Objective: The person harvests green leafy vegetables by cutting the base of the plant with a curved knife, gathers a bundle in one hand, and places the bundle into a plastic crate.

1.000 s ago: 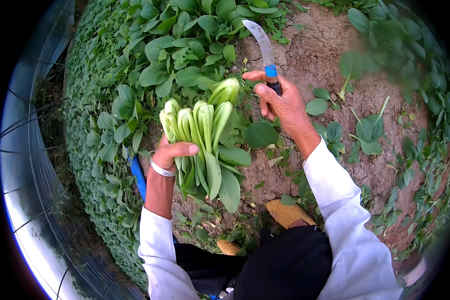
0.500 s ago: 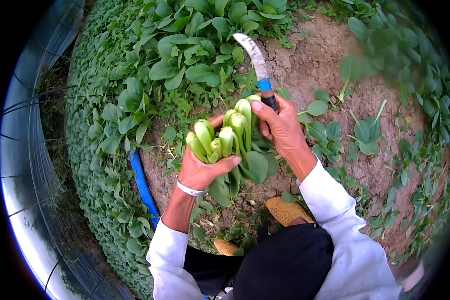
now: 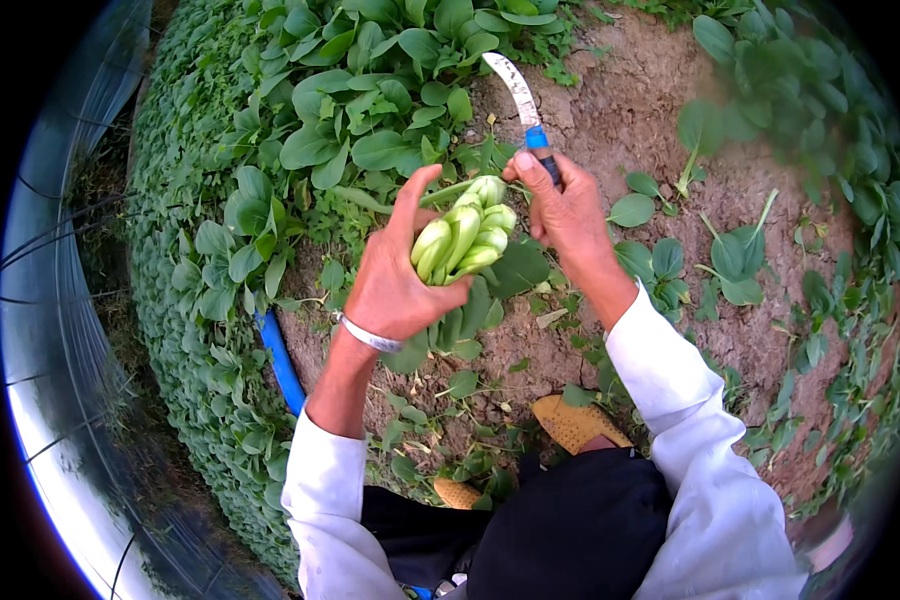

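Note:
My left hand is wrapped round a bunch of bok choy. Its pale green bases point up, while the dark leaves hang beneath, partly hidden by the hand. A single leaf stalk sticks out sideways near the top of the bunch. Just right of the bunch, my right hand is closed on the handle of a sickle. The curved, soil-stained blade points up and away, with blue tape where it meets the dark handle. My right thumb and forefinger are close to the bunch but look apart from it.
Growing bok choy fills the bed ahead and left. Cut leaves lie on the cracked soil at right. A blue hose runs at left, near plastic sheeting. My yellow shoes are below.
The bok choy bases have been gathered into a tighter bunch, tilted in my left hand. My right hand, with the sickle, has moved slightly up and away from the bunch.

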A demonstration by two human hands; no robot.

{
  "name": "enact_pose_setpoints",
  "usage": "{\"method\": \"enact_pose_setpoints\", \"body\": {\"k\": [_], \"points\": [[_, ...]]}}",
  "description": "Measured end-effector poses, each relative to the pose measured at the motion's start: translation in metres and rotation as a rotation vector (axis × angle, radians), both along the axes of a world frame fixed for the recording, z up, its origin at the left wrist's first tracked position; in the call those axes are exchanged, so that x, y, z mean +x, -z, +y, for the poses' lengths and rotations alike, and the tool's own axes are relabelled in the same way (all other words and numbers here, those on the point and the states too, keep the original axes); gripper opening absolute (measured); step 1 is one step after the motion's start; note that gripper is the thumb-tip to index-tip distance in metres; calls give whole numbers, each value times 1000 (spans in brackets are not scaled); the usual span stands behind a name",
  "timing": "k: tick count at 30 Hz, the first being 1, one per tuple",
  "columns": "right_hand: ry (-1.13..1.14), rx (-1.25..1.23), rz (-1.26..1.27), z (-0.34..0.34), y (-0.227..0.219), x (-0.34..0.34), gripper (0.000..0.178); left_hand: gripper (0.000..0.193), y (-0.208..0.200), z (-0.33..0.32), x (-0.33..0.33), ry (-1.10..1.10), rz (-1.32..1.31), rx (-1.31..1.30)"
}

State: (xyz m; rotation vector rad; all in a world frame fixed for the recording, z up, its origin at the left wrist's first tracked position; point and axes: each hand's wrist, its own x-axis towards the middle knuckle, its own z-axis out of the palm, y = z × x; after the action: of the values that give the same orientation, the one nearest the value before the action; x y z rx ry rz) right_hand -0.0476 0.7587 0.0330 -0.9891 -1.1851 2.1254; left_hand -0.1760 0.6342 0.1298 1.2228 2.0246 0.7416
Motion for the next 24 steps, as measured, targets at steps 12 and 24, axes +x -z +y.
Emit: {"method": "enact_pose_setpoints", "body": {"k": [12,24], "points": [[-508,647,-633,32,92,-63,43,94,92,72,-88,333,900,-801],[-686,664,-778,39,86,-95,42,48,133,37,-107,170,877,-603]]}}
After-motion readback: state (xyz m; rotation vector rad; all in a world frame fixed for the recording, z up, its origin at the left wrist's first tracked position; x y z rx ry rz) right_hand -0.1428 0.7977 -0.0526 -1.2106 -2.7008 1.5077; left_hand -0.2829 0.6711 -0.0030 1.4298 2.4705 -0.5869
